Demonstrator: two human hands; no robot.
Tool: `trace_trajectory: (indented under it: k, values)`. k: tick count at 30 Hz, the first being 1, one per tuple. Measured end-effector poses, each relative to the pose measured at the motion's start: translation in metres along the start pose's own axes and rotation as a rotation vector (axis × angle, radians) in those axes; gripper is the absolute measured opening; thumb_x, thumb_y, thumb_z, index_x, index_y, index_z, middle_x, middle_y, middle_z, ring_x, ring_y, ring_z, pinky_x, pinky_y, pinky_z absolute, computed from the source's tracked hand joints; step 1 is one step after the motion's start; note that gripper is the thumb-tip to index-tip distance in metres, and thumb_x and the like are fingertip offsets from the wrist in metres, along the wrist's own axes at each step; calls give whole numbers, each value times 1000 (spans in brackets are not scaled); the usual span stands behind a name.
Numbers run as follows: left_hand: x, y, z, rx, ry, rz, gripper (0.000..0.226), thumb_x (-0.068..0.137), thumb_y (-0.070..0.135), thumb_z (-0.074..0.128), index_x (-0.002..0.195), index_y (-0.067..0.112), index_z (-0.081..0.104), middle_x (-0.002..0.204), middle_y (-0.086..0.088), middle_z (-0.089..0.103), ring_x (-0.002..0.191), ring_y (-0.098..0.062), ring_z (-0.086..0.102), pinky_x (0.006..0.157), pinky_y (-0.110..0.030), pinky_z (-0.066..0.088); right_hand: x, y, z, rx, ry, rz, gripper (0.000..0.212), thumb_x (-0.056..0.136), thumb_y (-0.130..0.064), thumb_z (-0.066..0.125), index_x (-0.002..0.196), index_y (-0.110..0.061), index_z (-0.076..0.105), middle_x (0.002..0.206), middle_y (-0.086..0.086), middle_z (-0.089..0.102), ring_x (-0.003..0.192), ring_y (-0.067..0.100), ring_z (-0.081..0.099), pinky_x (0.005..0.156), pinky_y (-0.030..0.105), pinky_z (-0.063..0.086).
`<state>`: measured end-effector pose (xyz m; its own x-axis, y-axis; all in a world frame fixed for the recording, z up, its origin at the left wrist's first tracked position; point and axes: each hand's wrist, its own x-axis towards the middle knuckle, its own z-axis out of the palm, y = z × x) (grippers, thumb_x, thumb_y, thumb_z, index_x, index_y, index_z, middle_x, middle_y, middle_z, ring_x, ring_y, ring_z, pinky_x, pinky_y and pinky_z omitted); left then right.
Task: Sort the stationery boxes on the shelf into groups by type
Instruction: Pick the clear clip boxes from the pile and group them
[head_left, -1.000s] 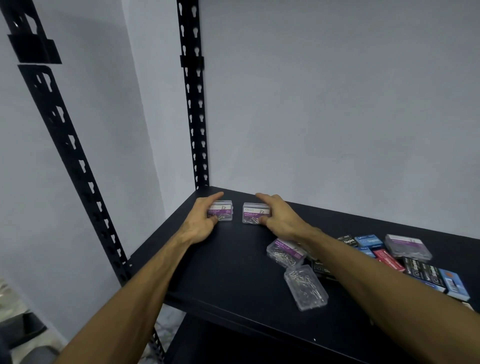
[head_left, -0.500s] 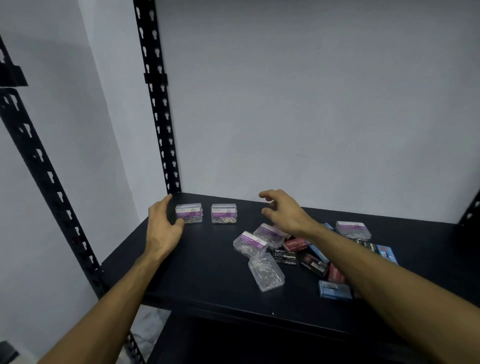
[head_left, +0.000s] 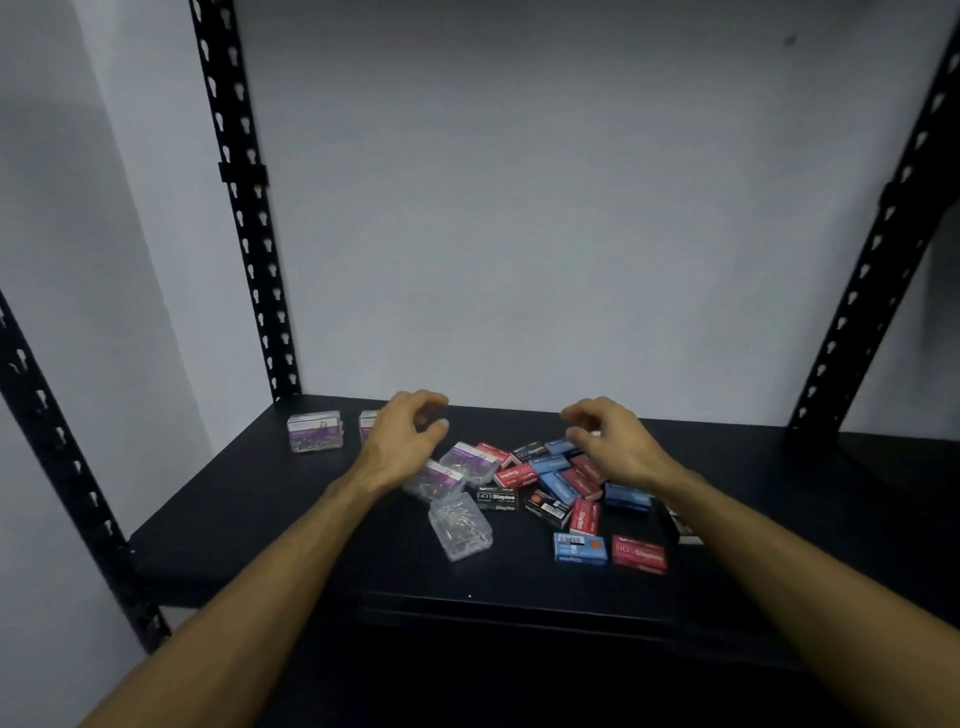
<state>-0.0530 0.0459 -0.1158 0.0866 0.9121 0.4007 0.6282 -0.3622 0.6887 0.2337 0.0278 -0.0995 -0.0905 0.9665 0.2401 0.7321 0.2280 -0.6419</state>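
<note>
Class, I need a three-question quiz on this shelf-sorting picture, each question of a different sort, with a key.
1. True or false: the left hand grips a clear clip box.
2. Which box lies nearest the front edge of the shelf? A) black staple box B) the red staple box C) purple-labelled box
3. Fill in: the upright clip box stands at the shelf's back ____ corner.

Key
1. False: both it and the right hand hover with loosely curled fingers, holding nothing.
2. B
3. left
</note>
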Motion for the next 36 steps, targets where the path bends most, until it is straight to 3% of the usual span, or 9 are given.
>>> trace_trajectory:
  k: [5,8,12,15,18,20,25,30,36]
  values:
    - [4,8,30,92,-217,-23,47,92,34,65,137,28,52,132,3,49,117,-13,53,100,-32,47,-11,28,-17,36,20,109,26,99,-25,59,124,-19,61,123,0,55,105,10,56,63,16,46]
    - [6,5,37,177,-336,-44,56,89,39,68,140,28,50,136,0,48,125,-19,50,106,-40,44,-10,43,-21,9,39,129,27,99,-26,58,124,-20,62,126,0,53,108,13,55,64,17,45]
    - [11,3,40,226,-425,-71,60,88,42,68,143,25,49,142,-3,45,128,-20,48,104,-38,44,-5,60,-24,-46,36,139,31,98,-24,60,128,-18,61,130,3,52,111,16,54,73,21,46]
    - [16,5,39,236,-478,-96,61,88,43,68,143,23,49,141,-4,49,120,-18,54,94,-32,47,3,70,-23,-74,25,145,36,97,-26,61,132,-18,60,134,4,51,112,14,51,74,20,44]
    - [22,6,39,206,-531,-131,60,86,42,71,139,19,52,118,-4,65,89,-12,65,75,-28,55,11,81,-19,-106,4,155,43,97,-30,60,138,-18,55,141,6,47,120,16,49,87,25,44]
    - [25,6,40,181,-531,-134,61,84,40,74,137,16,54,105,-3,66,84,-18,69,72,-32,59,15,87,-17,-109,-30,166,46,98,-30,59,142,-19,51,145,6,44,120,14,48,86,25,44]
    - [29,8,45,175,-483,-15,72,74,40,82,134,9,58,121,2,61,98,-9,61,88,-27,51,27,96,-16,-78,-104,190,53,98,-32,57,148,-20,43,148,8,45,113,15,55,92,34,50]
    - [27,5,56,176,-376,2,49,67,49,84,106,27,65,107,10,44,92,-6,52,71,-17,44,34,100,-16,-84,-120,215,58,95,-31,60,148,-13,43,143,12,47,103,17,59,74,25,47]
    - [27,3,58,143,-361,2,46,67,50,85,103,31,62,105,11,52,92,-6,56,77,-24,49,33,100,-20,-25,-111,224,44,89,-30,71,127,-13,58,112,3,66,87,9,66,64,22,47]
